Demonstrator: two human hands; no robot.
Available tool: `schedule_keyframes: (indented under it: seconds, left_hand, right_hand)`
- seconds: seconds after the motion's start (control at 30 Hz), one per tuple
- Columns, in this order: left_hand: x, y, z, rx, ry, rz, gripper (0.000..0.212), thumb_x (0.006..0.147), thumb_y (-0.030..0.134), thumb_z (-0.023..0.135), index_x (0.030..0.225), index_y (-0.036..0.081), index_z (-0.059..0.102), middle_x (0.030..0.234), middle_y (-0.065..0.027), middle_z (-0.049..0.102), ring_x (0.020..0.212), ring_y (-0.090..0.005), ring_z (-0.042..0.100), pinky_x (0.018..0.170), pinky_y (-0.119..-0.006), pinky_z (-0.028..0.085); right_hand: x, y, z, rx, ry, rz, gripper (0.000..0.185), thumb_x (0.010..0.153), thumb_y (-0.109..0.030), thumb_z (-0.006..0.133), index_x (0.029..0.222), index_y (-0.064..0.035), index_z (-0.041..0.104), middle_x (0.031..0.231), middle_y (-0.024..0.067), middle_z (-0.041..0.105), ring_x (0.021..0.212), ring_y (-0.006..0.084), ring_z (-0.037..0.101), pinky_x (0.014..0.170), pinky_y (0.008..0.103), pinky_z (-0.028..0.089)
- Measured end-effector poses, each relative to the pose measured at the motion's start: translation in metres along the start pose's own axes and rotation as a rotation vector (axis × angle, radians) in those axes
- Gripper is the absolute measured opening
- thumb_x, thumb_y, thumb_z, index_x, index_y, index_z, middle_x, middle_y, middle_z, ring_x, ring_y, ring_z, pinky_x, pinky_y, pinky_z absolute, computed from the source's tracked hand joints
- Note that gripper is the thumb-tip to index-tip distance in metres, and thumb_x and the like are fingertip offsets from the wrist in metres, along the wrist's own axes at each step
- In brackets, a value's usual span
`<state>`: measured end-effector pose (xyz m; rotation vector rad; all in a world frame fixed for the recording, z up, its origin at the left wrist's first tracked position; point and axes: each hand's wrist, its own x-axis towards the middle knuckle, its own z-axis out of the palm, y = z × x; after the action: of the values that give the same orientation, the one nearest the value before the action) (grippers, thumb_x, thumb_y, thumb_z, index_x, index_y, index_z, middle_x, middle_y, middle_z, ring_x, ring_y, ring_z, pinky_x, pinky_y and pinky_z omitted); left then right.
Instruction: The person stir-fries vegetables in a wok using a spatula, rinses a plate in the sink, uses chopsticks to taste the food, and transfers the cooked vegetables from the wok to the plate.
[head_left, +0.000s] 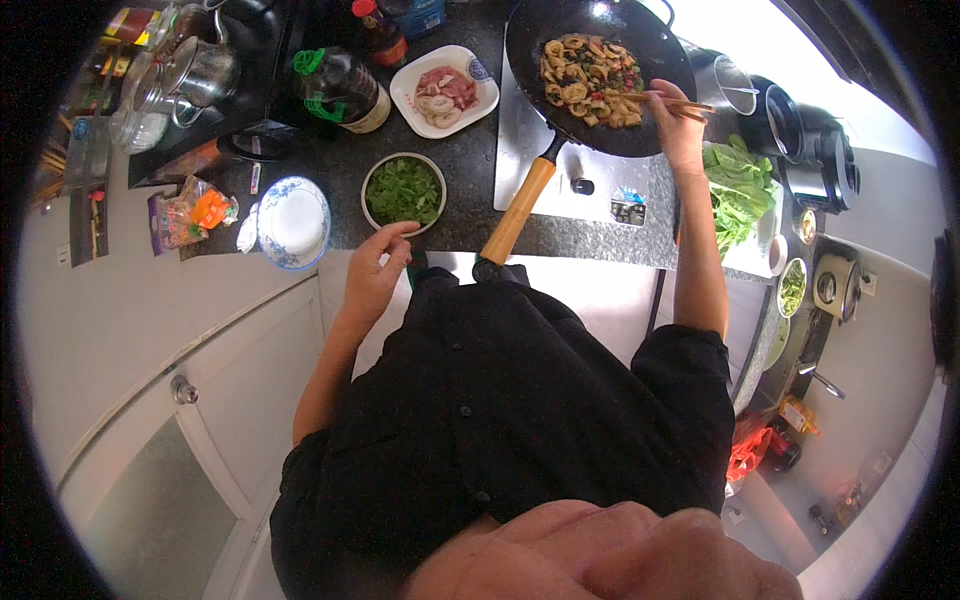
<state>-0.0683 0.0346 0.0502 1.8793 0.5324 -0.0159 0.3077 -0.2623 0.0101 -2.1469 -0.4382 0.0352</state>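
My right hand (679, 131) grips a pair of wooden chopsticks (694, 106), their tips in the food inside a black wok (611, 142). That food (581, 75) is a mix of browned ring-shaped slices with red and green bits. The wok's wooden handle (519, 210) points towards my body, over the counter edge. On the left, my left hand (376, 266) holds nothing, fingers apart. Its index fingertip is at the near rim of a white bowl (365, 196) of chopped green herbs (405, 189); whether it touches, I cannot tell.
A dish (486, 94) of raw meat and pale rings stands behind the bowl, beside an oil bottle (341, 90) and a red-capped bottle (382, 37). A blue-patterned dish (296, 225) is at left. Under the wok is a cooktop (517, 169); leafy greens (739, 187) lie right.
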Motion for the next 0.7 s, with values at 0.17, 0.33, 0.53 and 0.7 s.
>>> schedule_keyframes:
  seconds: [0.17,0.33,0.53,0.7]
  left_hand:
    - [0.002,0.004,0.0,-0.012,-0.024,-0.015,0.027,0.09,0.01,0.051,0.114,0.003,0.061,0.074,-0.0019,0.056,0.071,-0.01,0.053,0.068,-0.025,0.045]
    - [0.005,-0.003,0.0,-0.036,-0.025,-0.024,0.027,0.09,0.009,0.051,0.114,0.002,0.061,0.076,-0.0017,0.056,0.073,-0.0099,0.053,0.069,-0.025,0.045]
    - [0.007,-0.004,0.004,-0.088,-0.044,-0.037,0.026,0.091,0.009,0.051,0.114,0.002,0.061,0.077,-0.0025,0.057,0.073,-0.0101,0.054,0.069,-0.025,0.045]
    - [0.008,-0.007,0.008,-0.086,-0.05,-0.024,0.026,0.091,0.011,0.051,0.112,0.002,0.062,0.077,-0.0031,0.058,0.072,-0.0096,0.054,0.068,-0.024,0.044]
  right_hand:
    - [0.002,0.024,0.01,-0.067,-0.037,-0.007,0.022,0.09,-0.018,0.062,0.107,-0.0062,0.067,0.093,0.0089,0.071,0.085,0.013,0.067,0.074,0.026,0.051]
    - [-0.008,0.01,-0.003,0.23,0.088,-0.075,0.018,0.088,-0.01,0.064,0.103,-0.0029,0.068,0.09,0.0101,0.07,0.082,0.015,0.066,0.075,0.0259,0.051]
    - [-0.014,0.005,-0.006,0.13,0.118,-0.154,0.016,0.086,-0.01,0.066,0.101,-0.0028,0.069,0.087,0.0096,0.07,0.078,0.0138,0.066,0.071,0.0254,0.052]
    - [-0.01,-0.005,0.002,-0.065,0.03,-0.121,0.017,0.088,-0.014,0.065,0.101,-0.0042,0.068,0.085,0.0103,0.071,0.078,0.0111,0.068,0.069,0.0251,0.053]
